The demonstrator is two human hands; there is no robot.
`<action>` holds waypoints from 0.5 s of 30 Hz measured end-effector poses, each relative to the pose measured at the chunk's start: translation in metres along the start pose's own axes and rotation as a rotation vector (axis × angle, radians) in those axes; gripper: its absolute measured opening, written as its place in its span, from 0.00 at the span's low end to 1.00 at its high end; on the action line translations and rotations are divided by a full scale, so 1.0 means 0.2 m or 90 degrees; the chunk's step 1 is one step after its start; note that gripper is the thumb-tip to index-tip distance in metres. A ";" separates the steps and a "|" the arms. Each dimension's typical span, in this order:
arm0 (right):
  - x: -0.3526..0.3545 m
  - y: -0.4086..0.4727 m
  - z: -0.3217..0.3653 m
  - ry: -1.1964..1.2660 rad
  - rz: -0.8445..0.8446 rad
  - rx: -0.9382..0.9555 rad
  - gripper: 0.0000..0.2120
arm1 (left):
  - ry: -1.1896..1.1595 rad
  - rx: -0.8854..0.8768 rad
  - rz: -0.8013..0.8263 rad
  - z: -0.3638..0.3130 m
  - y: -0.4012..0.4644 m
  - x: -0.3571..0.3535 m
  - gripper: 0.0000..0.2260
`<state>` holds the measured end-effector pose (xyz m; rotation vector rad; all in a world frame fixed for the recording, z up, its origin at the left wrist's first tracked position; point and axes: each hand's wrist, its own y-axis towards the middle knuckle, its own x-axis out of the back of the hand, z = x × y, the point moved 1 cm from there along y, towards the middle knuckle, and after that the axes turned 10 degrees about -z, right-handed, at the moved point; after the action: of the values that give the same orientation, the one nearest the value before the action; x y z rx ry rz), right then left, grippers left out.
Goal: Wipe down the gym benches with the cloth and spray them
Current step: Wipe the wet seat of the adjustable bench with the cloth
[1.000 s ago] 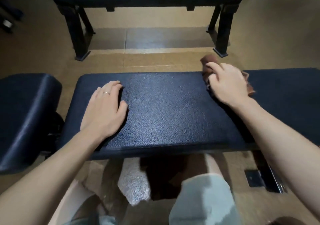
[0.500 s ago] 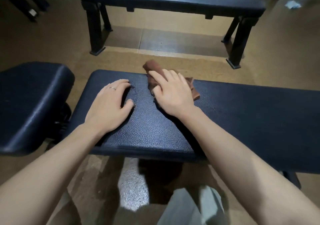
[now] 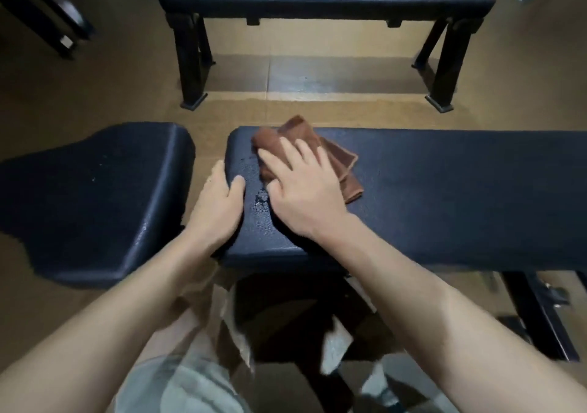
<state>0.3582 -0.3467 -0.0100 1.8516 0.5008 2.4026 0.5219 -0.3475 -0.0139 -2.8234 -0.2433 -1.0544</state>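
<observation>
On bench pad (image 3: pixel 444 196) | cloth (image 3: pixel 336 158) under right hand (image 3: pixel 301 190) | tan floor (image 3: pixel 95 95)

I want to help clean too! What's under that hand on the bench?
Under the right hand lies a folded brown cloth, pressed flat on the bench pad. The cloth's middle is covered by the hand.

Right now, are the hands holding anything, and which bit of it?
The left hand grips the left end edge of the dark padded bench. The right hand only presses flat on the folded brown cloth, near its middle.
</observation>
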 end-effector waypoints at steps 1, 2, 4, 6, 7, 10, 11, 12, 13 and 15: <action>0.02 -0.09 0.06 0.016 -0.010 0.012 0.29 | -0.009 -0.005 0.008 0.00 0.00 0.01 0.19; 0.05 -0.19 0.09 0.026 -0.003 0.015 0.29 | -0.008 -0.006 0.013 0.01 0.00 0.01 0.20; 0.12 -0.38 0.12 0.023 0.023 -0.003 0.30 | 0.009 0.008 0.020 0.00 0.00 0.01 0.23; 0.16 -0.48 0.15 0.022 0.019 -0.033 0.29 | 0.009 0.012 0.025 -0.01 -0.02 0.01 0.24; 0.17 -0.47 0.15 0.020 0.018 -0.045 0.29 | 0.000 0.009 0.028 -0.02 -0.02 0.01 0.25; 0.12 -0.28 0.14 -0.006 0.036 -0.078 0.31 | -0.007 0.001 0.039 -0.01 -0.03 0.01 0.27; 0.09 -0.17 0.12 -0.012 0.042 -0.092 0.31 | -0.008 0.000 0.038 -0.01 -0.03 0.01 0.27; 0.06 -0.06 0.10 -0.017 0.051 -0.117 0.30 | -0.012 0.002 0.039 -0.01 -0.04 0.02 0.27; 0.03 0.04 0.10 -0.021 0.057 -0.143 0.30 | -0.013 0.000 0.040 -0.01 -0.04 0.02 0.27; -0.02 0.15 0.12 -0.020 0.061 -0.183 0.27 | -0.003 0.002 0.039 -0.01 -0.04 0.02 0.27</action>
<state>0.3858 -0.3701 0.0008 1.8205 0.0597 2.3490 0.5217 -0.3401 -0.0085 -2.8105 -0.1575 -1.0345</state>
